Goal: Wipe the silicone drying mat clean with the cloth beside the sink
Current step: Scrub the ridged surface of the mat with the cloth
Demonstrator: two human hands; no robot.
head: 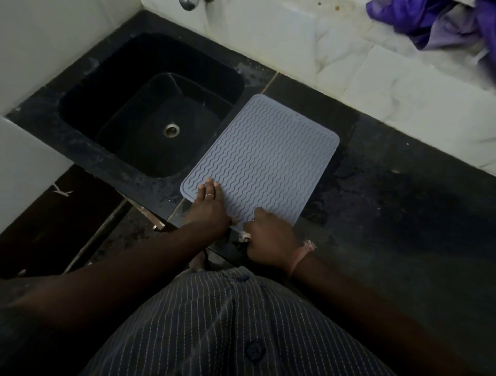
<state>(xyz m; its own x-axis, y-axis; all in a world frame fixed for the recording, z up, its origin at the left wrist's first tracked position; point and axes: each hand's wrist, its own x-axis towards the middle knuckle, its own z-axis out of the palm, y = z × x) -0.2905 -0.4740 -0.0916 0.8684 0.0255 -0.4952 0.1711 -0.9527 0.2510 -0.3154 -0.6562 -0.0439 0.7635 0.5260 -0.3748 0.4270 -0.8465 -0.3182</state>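
Note:
A grey silicone drying mat [264, 158] with wavy ridges lies on the black counter, just right of the sink. My left hand [212, 204] presses flat on the mat's near left corner, fingers straight, a ring on one finger. My right hand [271, 241] is curled over the mat's near edge and pinches it. A small pale scrap [244, 236] shows under its knuckles; what it is I cannot tell. A crumpled purple cloth [440, 24] lies far off on the white ledge at the top right, touched by neither hand.
The black sink [150, 107] with a metal drain [171, 130] sits left of the mat, a tap [188, 3] above it. The dark counter [389, 204] stretches right. A white tiled ledge [322, 53] runs behind. The counter's front edge is at my waist.

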